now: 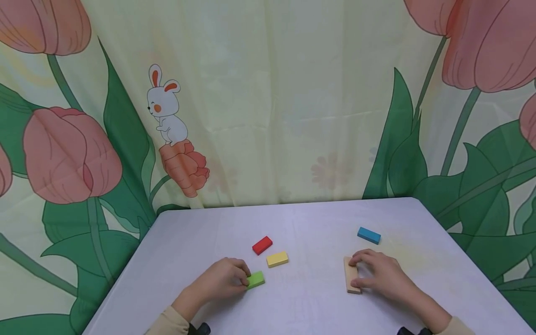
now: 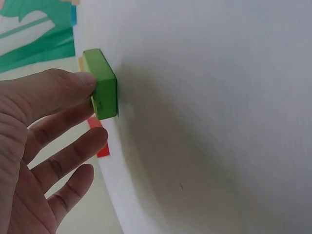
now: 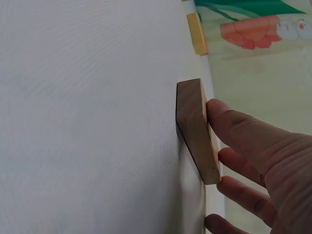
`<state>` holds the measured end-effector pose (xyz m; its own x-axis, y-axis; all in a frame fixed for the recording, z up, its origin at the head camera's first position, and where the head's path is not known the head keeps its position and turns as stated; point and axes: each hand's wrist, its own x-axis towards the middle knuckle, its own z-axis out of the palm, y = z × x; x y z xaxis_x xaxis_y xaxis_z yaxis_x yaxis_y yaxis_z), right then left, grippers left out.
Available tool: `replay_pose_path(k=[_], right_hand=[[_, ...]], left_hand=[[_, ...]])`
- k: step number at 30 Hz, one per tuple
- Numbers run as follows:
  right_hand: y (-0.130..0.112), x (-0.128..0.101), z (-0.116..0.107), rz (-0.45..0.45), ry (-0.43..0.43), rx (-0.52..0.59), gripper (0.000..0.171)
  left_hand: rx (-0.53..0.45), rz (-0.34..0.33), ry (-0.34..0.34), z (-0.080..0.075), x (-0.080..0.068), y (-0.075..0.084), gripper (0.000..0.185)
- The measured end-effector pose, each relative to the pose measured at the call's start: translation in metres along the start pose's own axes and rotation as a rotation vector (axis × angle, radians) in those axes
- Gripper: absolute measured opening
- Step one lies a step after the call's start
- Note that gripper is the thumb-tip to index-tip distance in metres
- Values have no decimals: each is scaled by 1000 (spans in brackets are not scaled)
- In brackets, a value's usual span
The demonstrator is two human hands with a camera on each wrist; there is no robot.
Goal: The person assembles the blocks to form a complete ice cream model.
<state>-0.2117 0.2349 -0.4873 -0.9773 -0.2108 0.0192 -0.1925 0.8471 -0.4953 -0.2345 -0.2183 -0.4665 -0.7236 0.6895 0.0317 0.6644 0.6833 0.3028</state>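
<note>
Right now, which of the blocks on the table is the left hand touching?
The green block: the left hand touches it, the red and yellow lie just beyond, and the blue sits far right.

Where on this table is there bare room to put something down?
Bare cloth lies behind the red block toward the curtain, and between the yellow block and the wooden block. It is crowded around the left hand at the green block.
</note>
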Motion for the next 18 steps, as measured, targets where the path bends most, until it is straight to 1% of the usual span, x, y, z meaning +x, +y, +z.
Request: replay_pose_path(k=[3,7,14,16,18], right_hand=[[-3,0,2,-4,-5,2,44],[-7,1,5,-17,-8,4,43],[-15,2,11,-24,-13,10,42],[-18,1,13,-29,-14,13,40],[-21,0,16,-40,-13,16,39]], left_hand=[[10,57,-4,2,4,4,8],[26,110,-13,6,11,10,9],[62,158,-22,10,23,21,15],[75,178,-31,12,27,23,19],[78,182,-50,14,30,25,25]])
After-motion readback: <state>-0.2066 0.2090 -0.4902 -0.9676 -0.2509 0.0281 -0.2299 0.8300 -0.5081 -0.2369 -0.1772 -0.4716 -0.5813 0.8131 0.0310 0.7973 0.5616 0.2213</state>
